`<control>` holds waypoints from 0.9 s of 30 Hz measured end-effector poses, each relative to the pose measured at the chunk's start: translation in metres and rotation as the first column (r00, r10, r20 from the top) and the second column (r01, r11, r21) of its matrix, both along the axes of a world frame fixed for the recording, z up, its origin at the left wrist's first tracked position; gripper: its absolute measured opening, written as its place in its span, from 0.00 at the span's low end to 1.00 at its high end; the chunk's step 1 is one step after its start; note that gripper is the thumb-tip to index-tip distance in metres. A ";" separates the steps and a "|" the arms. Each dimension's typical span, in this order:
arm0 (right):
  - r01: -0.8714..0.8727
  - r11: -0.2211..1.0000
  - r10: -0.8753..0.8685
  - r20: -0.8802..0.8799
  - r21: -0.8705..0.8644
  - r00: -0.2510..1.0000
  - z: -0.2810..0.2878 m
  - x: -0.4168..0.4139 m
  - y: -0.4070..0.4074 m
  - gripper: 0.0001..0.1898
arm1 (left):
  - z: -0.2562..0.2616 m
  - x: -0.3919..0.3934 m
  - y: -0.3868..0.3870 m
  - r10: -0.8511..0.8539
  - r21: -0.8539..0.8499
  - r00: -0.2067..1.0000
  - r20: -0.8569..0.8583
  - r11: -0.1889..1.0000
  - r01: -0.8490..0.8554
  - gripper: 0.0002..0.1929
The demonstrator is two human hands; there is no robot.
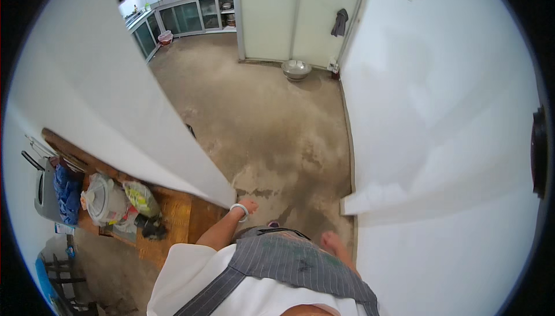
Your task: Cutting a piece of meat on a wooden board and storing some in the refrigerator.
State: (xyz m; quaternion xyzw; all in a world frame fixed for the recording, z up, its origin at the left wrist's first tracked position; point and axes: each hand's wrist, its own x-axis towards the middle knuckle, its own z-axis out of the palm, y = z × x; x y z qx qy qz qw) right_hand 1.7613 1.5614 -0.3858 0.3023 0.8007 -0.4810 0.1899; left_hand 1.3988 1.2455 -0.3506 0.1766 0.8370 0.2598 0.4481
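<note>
My left hand point(249, 206), with a pale bangle point(239, 213) at its wrist, hangs beside the end of a white wall. Its fingers look curled, and no object shows in it. On the other side of my body, my right hand point(331, 241) is loosely curled near the right wall; its fingers are partly blurred and nothing is visible in it. Between them is the grey striped apron point(299, 259) over my white shirt, with the tip of one shoe point(273, 224) just beyond. Left of my left arm stands a wooden table point(175, 205).
The table bears a white lidded container point(104, 199) and plastic bags point(142, 199). A metal basin point(296, 70) sits on the concrete floor by pale panels point(273, 17). Kitchen cabinets point(180, 18) and a pink-lined bin point(165, 37) stand further off. White walls flank the passage.
</note>
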 end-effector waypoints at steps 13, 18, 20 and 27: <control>-0.527 0.687 0.558 0.102 0.500 0.823 0.034 -0.250 0.296 0.11 | -0.014 -0.213 0.132 0.273 -0.089 0.960 -0.063 0.956 -0.278 0.14; -0.595 0.717 0.548 0.233 0.363 0.803 0.064 -0.409 0.376 0.09 | -0.004 -0.258 0.118 0.609 -0.017 0.784 0.117 0.791 -0.612 0.14; -0.622 0.719 0.548 0.298 0.310 0.782 0.068 -0.475 0.397 0.09 | 0.001 -0.268 0.108 0.710 0.008 0.692 0.130 0.697 -0.717 0.14; -0.104 0.978 0.120 -0.077 0.181 0.990 0.024 -0.794 0.448 0.08 | -0.060 -0.306 0.061 0.149 -0.340 0.989 -0.003 0.930 -0.141 0.10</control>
